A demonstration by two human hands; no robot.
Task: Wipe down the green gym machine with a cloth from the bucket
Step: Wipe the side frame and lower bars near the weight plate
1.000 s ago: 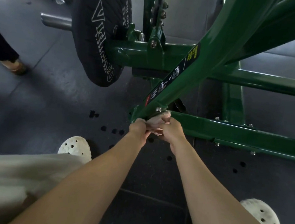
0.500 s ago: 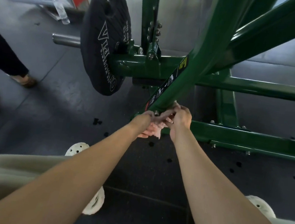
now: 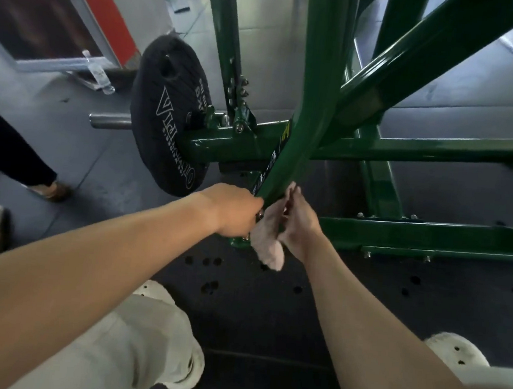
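The green gym machine (image 3: 312, 112) fills the upper half, its slanted post running down to a floor bar (image 3: 431, 236). A pale pinkish cloth (image 3: 268, 242) wraps the foot of that post, and a loose end hangs below my hands. My left hand (image 3: 235, 211) grips the cloth on the post's left side. On the right side, my right hand (image 3: 301, 221) holds the cloth against the post, fingers pointing up along the metal. No bucket is in view.
A black weight plate (image 3: 169, 115) sits on a steel sleeve left of the post. Another person's legs and shoes (image 3: 49, 190) stand at the far left. A plastic bottle (image 3: 98, 73) lies on the floor behind. My white shoes (image 3: 455, 348) rest on dark rubber flooring.
Both hands have slid the cloth a little way up the slanted post from the base joint, and its loose end now hangs lower. The view has tilted upward.
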